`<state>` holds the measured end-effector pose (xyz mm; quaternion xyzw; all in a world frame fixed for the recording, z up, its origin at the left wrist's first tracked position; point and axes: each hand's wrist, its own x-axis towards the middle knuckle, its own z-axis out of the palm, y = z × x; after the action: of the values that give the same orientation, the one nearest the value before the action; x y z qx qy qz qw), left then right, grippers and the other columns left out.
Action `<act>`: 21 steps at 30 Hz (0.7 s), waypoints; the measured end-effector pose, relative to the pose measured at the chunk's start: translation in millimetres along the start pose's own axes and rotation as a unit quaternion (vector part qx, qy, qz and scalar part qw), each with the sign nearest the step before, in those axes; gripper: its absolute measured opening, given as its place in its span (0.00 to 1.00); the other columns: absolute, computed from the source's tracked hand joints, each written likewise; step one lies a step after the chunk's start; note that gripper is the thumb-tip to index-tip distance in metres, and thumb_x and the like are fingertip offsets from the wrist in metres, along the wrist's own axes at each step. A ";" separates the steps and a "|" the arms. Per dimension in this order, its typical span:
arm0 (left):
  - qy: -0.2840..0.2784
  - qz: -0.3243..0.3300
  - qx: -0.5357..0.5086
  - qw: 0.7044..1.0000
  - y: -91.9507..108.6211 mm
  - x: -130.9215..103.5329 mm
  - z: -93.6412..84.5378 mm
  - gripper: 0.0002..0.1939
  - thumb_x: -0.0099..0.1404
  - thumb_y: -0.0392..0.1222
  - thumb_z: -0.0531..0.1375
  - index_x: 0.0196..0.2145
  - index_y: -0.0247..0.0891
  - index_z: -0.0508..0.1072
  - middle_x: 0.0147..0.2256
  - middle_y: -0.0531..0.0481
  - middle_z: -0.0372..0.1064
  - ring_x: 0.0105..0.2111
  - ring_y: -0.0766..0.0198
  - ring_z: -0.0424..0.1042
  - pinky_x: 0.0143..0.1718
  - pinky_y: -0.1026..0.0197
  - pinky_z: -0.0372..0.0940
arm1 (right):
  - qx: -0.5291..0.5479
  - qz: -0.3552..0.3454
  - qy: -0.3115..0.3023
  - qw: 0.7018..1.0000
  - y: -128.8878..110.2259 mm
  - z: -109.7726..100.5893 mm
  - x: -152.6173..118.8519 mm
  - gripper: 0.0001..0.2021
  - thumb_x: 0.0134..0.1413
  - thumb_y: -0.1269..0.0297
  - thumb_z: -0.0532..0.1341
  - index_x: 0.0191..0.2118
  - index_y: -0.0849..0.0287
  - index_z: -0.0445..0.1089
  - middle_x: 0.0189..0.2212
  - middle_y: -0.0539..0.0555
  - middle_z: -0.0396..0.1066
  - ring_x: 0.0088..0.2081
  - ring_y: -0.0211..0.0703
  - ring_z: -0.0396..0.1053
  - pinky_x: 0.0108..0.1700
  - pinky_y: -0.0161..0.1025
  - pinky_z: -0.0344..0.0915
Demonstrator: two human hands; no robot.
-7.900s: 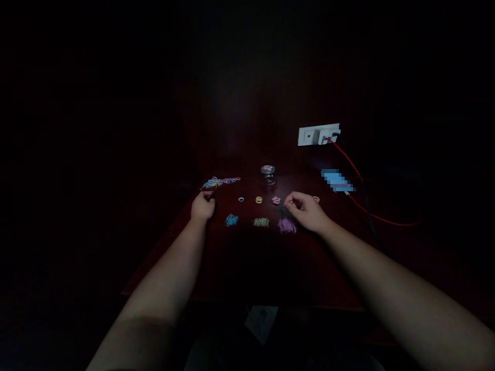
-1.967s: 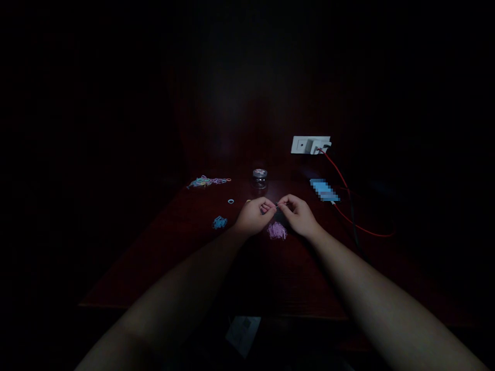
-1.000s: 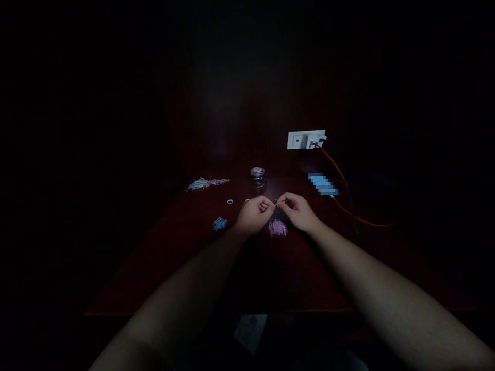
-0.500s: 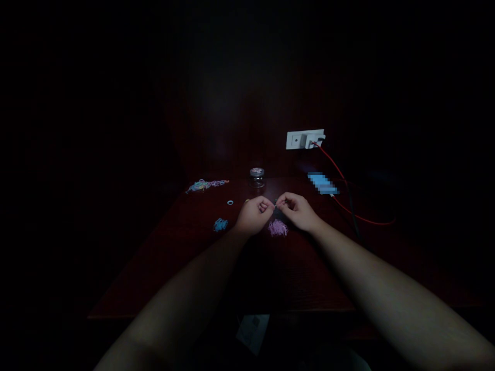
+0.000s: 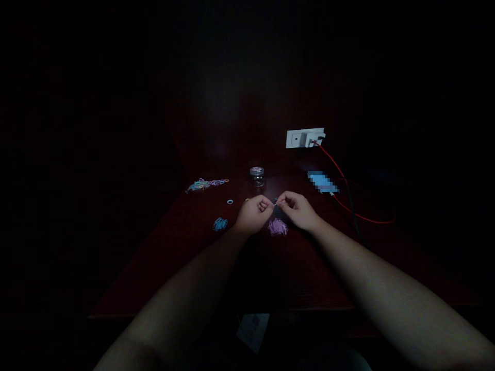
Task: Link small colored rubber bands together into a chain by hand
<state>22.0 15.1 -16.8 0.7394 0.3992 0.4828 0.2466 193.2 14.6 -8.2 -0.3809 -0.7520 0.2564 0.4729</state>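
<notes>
Pinching a tiny band (image 5: 275, 204) between both hands, left hand (image 5: 253, 214), right hand (image 5: 297, 209), fingertips together above purple pile (image 5: 277, 227)

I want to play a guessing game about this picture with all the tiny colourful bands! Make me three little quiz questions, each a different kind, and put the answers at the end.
1. True or false: the left hand and the right hand are far apart, at opposite ends of the table.
2. Which pile lies just below the spot where the two hands meet? A) blue pile B) purple pile C) mixed-colour pile
3. Fill in: the cable plugged into the white wall socket is ____.

Key
1. False: their fingertips meet, pinching something too small to make out.
2. B
3. red
</notes>
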 end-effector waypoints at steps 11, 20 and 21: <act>-0.007 0.006 0.008 1.000 -1.2 -0.8 -0.4 0.05 0.58 0.39 0.58 0.28 0.34 0.71 0.24 0.52 0.69 0.24 0.70 0.65 0.26 0.67 0.61 | 0.010 -0.001 0.001 1.000 3.6 1.4 -0.2 0.04 0.49 0.65 0.59 0.29 0.60 0.66 0.22 0.48 0.61 0.23 0.34 0.56 0.26 0.34 0.53; -0.010 -0.002 -0.001 1.000 0.7 -0.7 0.0 0.05 0.57 0.38 0.58 0.28 0.34 0.71 0.23 0.52 0.68 0.23 0.70 0.64 0.25 0.68 0.60 | 0.002 -0.018 0.004 1.000 1.4 1.0 0.0 0.05 0.50 0.65 0.58 0.28 0.60 0.65 0.22 0.48 0.61 0.24 0.35 0.56 0.27 0.34 0.54; -0.012 -0.004 -0.002 1.000 1.1 -0.7 -0.2 0.05 0.57 0.38 0.58 0.28 0.34 0.71 0.23 0.52 0.68 0.23 0.70 0.64 0.25 0.68 0.60 | 0.000 -0.018 0.006 1.000 1.9 1.1 0.3 0.05 0.50 0.65 0.58 0.27 0.60 0.65 0.22 0.48 0.61 0.24 0.35 0.57 0.27 0.34 0.54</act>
<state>22.1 13.9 -16.3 0.7430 0.3981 0.4734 0.2555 192.7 15.9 -10.0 -0.3685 -0.7562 0.2453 0.4820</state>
